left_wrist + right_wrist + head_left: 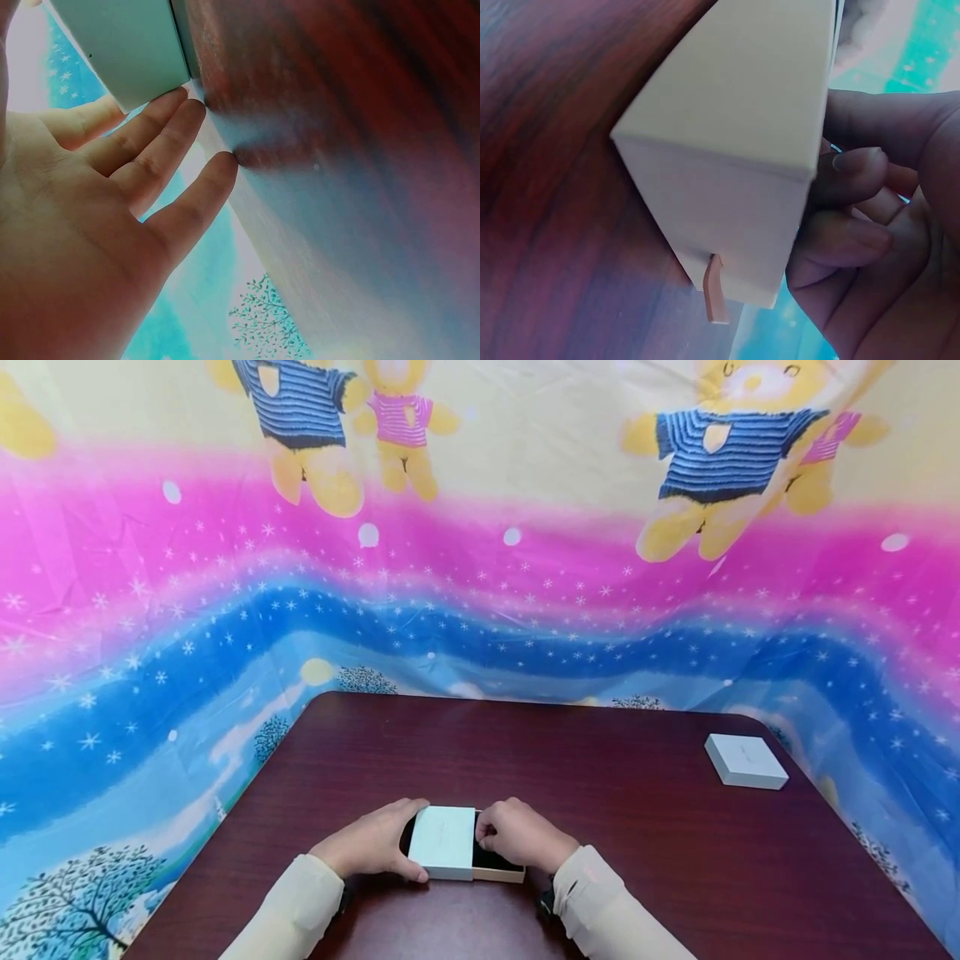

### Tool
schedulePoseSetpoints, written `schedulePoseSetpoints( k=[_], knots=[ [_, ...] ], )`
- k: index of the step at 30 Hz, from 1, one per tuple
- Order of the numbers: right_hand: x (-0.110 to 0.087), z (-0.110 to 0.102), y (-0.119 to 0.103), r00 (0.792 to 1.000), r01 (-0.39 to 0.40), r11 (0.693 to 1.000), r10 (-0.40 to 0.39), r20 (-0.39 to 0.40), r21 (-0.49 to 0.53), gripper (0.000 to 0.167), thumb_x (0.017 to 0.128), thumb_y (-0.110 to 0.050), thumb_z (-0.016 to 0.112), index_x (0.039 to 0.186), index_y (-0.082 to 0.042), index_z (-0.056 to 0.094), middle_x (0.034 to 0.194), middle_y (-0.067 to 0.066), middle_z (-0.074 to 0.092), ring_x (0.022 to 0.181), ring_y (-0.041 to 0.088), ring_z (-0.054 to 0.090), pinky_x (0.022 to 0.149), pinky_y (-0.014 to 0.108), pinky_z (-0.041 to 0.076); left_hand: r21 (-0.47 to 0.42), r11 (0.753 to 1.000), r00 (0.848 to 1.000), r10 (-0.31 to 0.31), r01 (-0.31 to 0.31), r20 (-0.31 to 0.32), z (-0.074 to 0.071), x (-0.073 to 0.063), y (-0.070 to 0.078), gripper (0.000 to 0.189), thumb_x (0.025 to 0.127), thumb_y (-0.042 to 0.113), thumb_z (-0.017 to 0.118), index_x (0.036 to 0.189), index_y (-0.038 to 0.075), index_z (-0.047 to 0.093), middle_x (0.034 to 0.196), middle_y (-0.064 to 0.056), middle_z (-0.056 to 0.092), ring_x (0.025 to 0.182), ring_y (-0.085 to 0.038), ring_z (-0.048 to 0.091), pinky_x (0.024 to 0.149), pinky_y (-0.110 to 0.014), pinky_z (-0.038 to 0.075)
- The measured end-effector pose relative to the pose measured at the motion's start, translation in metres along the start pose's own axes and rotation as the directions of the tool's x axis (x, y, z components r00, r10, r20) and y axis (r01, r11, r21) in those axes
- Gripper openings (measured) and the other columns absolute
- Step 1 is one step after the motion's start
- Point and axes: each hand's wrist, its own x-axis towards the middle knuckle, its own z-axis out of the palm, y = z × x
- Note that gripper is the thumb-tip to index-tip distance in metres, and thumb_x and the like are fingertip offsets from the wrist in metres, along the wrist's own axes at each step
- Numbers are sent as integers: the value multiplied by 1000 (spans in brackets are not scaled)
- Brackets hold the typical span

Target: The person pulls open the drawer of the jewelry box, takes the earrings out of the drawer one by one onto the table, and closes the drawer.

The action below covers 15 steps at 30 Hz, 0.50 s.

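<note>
A white slide-out box lies near the front of the table, its pale sleeve (442, 842) partly drawn off a drawer (498, 875) with a black inside. My left hand (378, 842) holds the sleeve at its left, thumb on the near side and fingers at the far side. In the left wrist view, fingertips touch the sleeve (131, 49) and the table. Over the drawer's open right part is my right hand (525, 835), fingers curled in at the black inside; whether they pinch anything is hidden. A small tan ribbon tab (715, 289) sticks out of the drawer's end wall (720, 217).
Another white box (746, 762), closed, rests near the right far edge of the dark red-brown table (525, 752). Behind the table hangs a printed cloth (480, 585) with bears, snowflakes and trees.
</note>
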Motion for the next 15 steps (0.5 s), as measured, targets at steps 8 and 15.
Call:
schedulePoseSetpoints(
  k=[8,15],
  knots=[
    [0,-1,1,1000,8,1000,-8,-4,-2,17,89,-7,69,76,-18,66,71,-15,53,60,2,47,59,22,44,6,1000,1000,3,-3,5,0,0,0,108,62,65,82,144,7,42,130,-2,52,107,-15,51,88,-42,45],
    [-1,0,2,1000,0,1000,0,-9,-8,19,89,-8,68,74,-20,64,70,-14,52,59,2,46,59,22,43,2,1000,1000,6,-6,1,0,0,0,107,62,64,82,144,7,42,127,-1,52,105,-14,51,88,-41,45]
  ],
)
